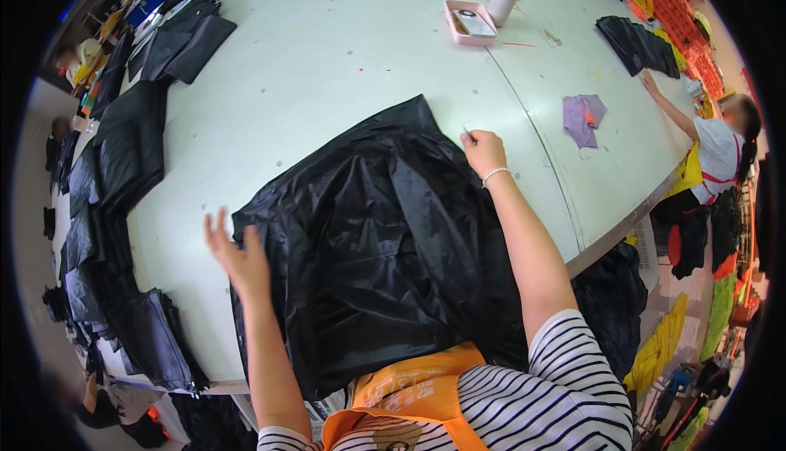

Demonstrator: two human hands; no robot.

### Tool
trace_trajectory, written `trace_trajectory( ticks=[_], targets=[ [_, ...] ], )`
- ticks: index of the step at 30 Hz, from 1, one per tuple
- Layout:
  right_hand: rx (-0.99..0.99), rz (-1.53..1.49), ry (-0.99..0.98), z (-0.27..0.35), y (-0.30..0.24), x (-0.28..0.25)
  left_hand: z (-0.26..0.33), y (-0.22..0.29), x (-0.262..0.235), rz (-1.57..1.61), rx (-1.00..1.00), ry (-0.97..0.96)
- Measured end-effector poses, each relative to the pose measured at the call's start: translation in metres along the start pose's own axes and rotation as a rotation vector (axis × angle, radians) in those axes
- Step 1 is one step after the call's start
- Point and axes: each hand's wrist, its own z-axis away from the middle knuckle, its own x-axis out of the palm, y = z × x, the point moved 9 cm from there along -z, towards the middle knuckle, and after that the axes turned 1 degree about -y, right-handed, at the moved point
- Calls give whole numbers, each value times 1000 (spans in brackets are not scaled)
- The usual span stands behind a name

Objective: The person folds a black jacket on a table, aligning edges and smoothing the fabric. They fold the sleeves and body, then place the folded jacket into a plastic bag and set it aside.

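A black garment of shiny, thin fabric (368,230) lies spread on the pale table in front of me, its near end hanging toward my body. It is wrinkled, and a pointed corner sticks out at its far side. My left hand (239,254) is raised by the garment's left edge, fingers spread and slightly blurred, with nothing in them. Just off the right edge, my right hand (485,152) is closed around a small, pale pointed tool (467,133). Only the tip shows, so its exact kind is hidden.
Stacks of folded black garments (131,148) line the table's left side. Far right of centre stand a pink tray (471,39) and a white bottle (503,2). A purple cloth scrap (583,119) lies nearer. At right, a co-worker (720,148) reaches to a black pile (637,46).
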Motion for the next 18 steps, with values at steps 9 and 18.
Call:
trace_trajectory(
  ticks=[9,18],
  targets=[
    [154,-1033,-546,-23,8,83,31,151,188,101,207,-495],
    [-324,-774,-510,2,-61,25,-2,167,267,534,-467,-809]
  ],
)
